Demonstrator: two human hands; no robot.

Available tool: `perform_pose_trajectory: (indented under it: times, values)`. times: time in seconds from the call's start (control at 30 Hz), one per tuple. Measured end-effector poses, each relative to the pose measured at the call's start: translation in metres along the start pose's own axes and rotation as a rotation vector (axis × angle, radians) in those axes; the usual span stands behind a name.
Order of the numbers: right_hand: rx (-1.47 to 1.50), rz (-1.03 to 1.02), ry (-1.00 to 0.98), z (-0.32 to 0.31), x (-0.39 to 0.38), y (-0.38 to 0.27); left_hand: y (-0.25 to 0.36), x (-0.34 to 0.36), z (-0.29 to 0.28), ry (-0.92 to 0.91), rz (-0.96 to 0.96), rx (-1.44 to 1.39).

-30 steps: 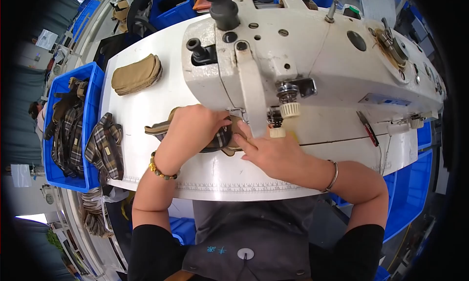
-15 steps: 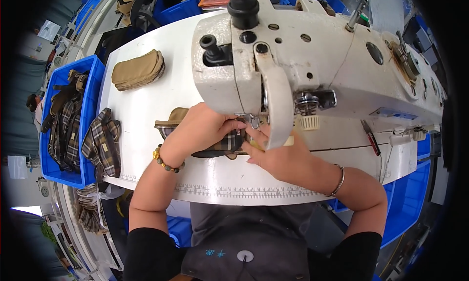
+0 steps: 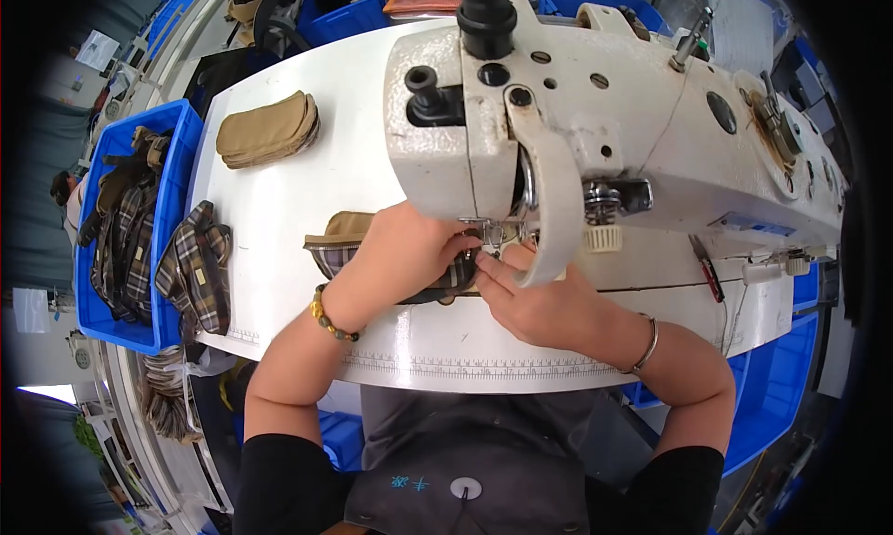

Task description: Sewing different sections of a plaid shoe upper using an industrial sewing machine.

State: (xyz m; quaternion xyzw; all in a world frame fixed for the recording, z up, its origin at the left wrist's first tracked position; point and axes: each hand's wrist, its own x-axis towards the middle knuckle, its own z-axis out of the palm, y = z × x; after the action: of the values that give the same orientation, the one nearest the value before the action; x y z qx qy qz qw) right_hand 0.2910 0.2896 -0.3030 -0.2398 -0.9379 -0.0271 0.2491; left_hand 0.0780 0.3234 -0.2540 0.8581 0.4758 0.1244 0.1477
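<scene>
Under the needle end of a white sewing machine (image 3: 437,163) lies a plaid fabric pouch (image 3: 456,276) with a tan panel (image 3: 346,226) showing at its left. My left hand (image 3: 409,251) lies over the pouch, thumb and fingertips pinching its edge beside the presser foot (image 3: 494,235). From the other side my right hand (image 3: 535,302) bends its fingers in, the tips closed on the same edge close to the foot. Part of the right fingers hides behind the machine's curved white lever guard (image 3: 558,200).
A stack of tan fabric pieces (image 3: 267,133) rests at the table's far left. Beside it, a blue bin (image 3: 172,247) holds plaid pieces, with another plaid piece (image 3: 197,270) lying against it. Red-handled snips (image 3: 709,273) lie on the right. A ruler strip (image 3: 465,371) follows the front edge.
The view has shifted slightly, so the machine sits further right. My left hand has moved right along with the pouch, and the right fingertips now close nearer to the left ones.
</scene>
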Motion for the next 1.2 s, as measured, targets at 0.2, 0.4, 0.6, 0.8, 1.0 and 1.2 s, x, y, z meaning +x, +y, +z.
perform_pose_trajectory:
  times: [0.2, 0.4, 0.6, 0.8, 1.0, 1.2]
  values:
    - [0.031, -0.058, 0.120, 0.005, 0.008, 0.012, -0.020, 0.008, -0.005, -0.050, 0.011, -0.330]
    - [-0.225, -0.055, 0.248, 0.002, 0.013, -0.001, -0.023, 0.011, -0.005, -0.038, -0.005, -0.337]
    - [-0.320, -0.086, 0.252, 0.004, 0.013, -0.005, -0.017, 0.012, -0.001, -0.081, -0.084, -0.377]
    - [-0.218, -0.025, 0.094, 0.010, 0.009, -0.018, -0.012, 0.007, -0.001, -0.044, -0.059, -0.266]
    - [-0.289, -0.025, 0.045, 0.000, 0.012, -0.027, -0.011, 0.004, -0.005, -0.074, -0.008, -0.287]
    - [-0.295, -0.014, -0.010, -0.005, 0.011, -0.030, -0.008, 0.004, -0.002, -0.003, 0.011, -0.158]
